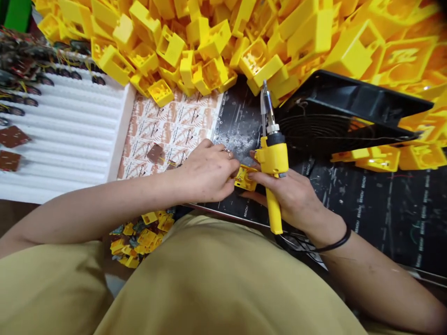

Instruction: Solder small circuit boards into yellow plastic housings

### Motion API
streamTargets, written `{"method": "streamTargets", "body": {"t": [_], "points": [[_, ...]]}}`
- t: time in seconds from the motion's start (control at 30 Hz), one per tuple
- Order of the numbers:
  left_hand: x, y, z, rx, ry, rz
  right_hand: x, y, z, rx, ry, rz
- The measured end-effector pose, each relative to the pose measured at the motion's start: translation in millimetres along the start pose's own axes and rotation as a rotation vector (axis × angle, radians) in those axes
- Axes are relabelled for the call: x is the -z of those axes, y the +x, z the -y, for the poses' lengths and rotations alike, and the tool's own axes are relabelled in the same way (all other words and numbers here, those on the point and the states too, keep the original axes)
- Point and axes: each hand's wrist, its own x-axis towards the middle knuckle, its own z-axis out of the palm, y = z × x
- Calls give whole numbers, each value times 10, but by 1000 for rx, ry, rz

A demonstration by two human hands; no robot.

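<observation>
Yellow housing (244,178) between both hands.

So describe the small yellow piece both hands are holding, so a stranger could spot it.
Below the yellow housing heap, on the black mat, the left hand and right hand meet. The small yellow piece sits pinched between their fingertips, away from the heap.
</observation>
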Motion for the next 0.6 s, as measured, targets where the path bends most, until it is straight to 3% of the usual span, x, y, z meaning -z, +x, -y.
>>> {"method": "streamTargets", "body": {"t": [0.17, 0.33, 0.4, 0.5, 0.6], "points": [[146, 117, 68, 5, -9, 131, 101, -10, 51, -13, -35, -13], [205, 196, 25, 36, -37, 149, 298, -90, 127, 2, -25, -143], [194, 204, 2, 29, 12, 168, 412, -139, 161, 2, -33, -141], [164, 194, 17, 19, -5, 177, 626, -239, 225, -51, 30, -63], [126, 181, 68, 48, -91, 117, 848, -389, 305, -204, 114, -57]]}}
